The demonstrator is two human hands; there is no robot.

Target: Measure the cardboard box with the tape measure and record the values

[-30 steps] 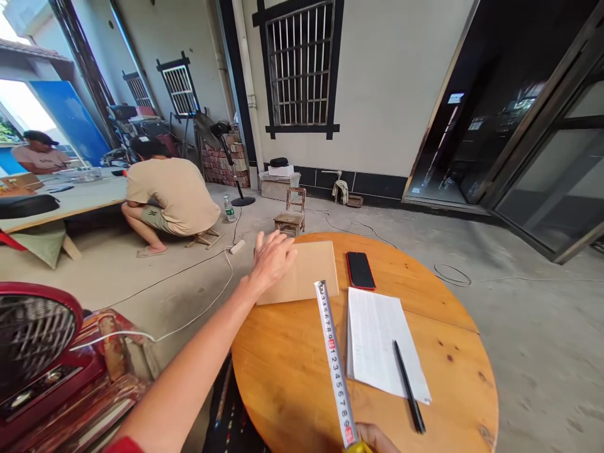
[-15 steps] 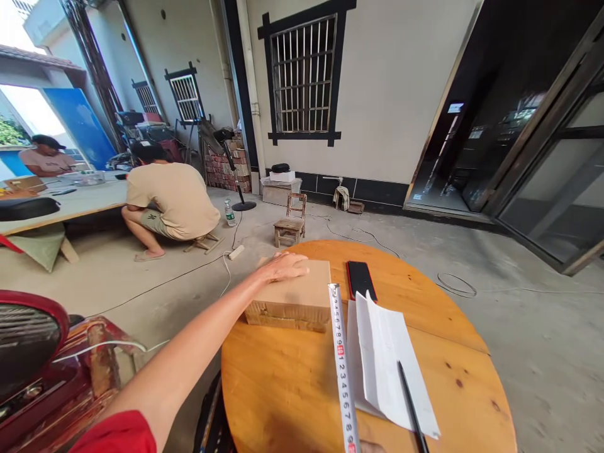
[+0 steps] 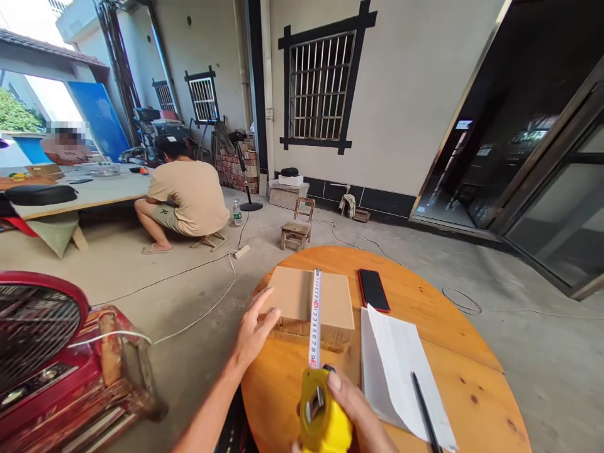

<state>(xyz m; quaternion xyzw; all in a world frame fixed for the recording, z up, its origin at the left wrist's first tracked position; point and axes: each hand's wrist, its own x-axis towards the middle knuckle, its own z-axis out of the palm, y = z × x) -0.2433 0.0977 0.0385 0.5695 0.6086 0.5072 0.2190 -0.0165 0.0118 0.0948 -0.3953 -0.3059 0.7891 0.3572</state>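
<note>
Here our right hand (image 3: 358, 409) grips the yellow tape measure (image 3: 323, 421), its blade (image 3: 315, 314) lying over the cardboard box (image 3: 292, 296) just ahead; our left hand (image 3: 252, 333), fingers spread, touches the box's near corner.

I read black single digits, 1 to 9 in sequence, on the white tape blade (image 3: 314, 311) lying across the cardboard box (image 3: 333, 301), red-marked figures on it just short of the yellow tape case (image 3: 324, 420), not legible, paper sheet (image 3: 401, 358) right of the box, print unreadable
</note>
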